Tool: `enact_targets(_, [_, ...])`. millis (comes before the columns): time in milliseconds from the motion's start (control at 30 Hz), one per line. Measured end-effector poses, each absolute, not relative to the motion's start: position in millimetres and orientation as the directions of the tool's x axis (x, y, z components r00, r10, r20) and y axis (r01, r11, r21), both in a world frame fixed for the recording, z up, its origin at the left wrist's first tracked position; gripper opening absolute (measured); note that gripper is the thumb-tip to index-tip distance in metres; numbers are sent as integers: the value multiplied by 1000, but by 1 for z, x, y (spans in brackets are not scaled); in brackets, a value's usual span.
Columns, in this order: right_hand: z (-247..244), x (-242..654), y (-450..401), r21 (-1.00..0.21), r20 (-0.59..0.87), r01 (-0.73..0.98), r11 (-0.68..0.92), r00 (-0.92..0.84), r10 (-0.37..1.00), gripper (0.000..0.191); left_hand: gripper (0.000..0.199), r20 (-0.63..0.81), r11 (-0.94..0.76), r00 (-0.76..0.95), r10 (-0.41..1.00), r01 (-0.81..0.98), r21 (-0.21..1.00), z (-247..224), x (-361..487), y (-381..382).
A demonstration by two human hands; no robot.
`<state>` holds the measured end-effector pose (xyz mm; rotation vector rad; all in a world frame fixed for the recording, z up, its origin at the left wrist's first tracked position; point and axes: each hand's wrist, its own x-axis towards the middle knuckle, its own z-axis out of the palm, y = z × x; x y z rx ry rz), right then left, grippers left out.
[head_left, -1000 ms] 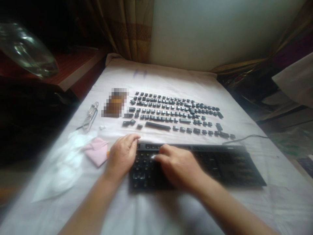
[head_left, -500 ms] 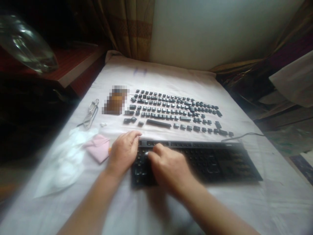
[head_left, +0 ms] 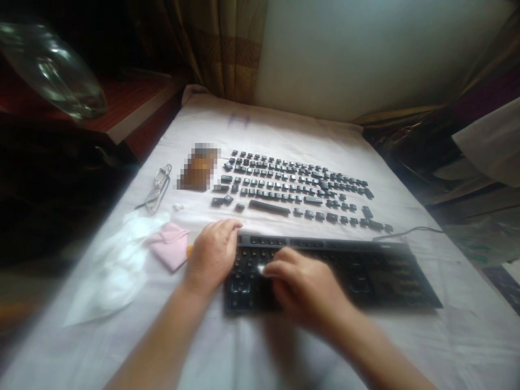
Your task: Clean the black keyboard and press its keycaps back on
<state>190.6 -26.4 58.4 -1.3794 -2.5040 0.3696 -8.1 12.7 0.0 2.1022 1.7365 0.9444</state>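
Note:
A black keyboard [head_left: 396, 273] with its keycaps off lies across the white cloth in front of me. My left hand [head_left: 213, 257] grips its left end, fingers held together along the top left corner. Over the left part of the keyboard, my right hand [head_left: 304, 279] is closed in a pinch. At its fingertips shows a small white wad [head_left: 260, 268], blurred, which looks like cotton or tissue. Behind the keyboard, loose black keycaps lie in rows, with the long space bar [head_left: 270, 208] in the nearest row.
Left of my hands lie a folded pink cloth [head_left: 171, 246], a crumpled white sheet or bag [head_left: 116, 271] and eyeglasses [head_left: 156, 189]. A pixelated brown object [head_left: 199, 169] is beyond. A clear glass vessel [head_left: 57, 70] stands on the red side table [head_left: 138, 105]. The cable [head_left: 408, 233] runs right.
My right hand has moved a little right and toward me over the keyboard, with the white wad showing more. My left hand keeps its place. The whole view has shifted slightly.

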Motion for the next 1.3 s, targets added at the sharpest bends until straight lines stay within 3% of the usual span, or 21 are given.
enact_targets(133, [58, 190, -21, -333, 216, 741, 583, -542, 812, 27, 23, 317, -256, 80, 945, 785, 564, 1, -8, 13])
enact_targets(300, [50, 172, -19, -222, 202, 706, 673, -642, 740, 24, 24, 321, -255, 76, 944, 786, 563, 1, -8, 13])
enact_targets(733, [60, 235, -27, -149, 121, 824, 547, -534, 837, 27, 25, 341, -273, 84, 936, 785, 556, 1, -10, 15])
enact_targets(933, [69, 213, -27, -238, 187, 794, 560, -528, 828, 28, 27, 318, -254, 75, 945, 782, 570, 3, -10, 15])
enact_targets(1000, [71, 195, -26, -241, 131, 806, 541, -525, 841, 25, 27, 312, -253, 79, 947, 780, 572, 3, -10, 15])
enact_targets(1133, [67, 166, -29, -136, -44, 865, 482, -492, 870, 18, 26, 300, -248, 82, 950, 782, 572, 3, -10, 15])
enact_targets(1300, [59, 162, -37, 1, 123, 803, 596, -592, 797, 21, 26, 286, -231, 72, 955, 786, 574, 5, -8, 14])
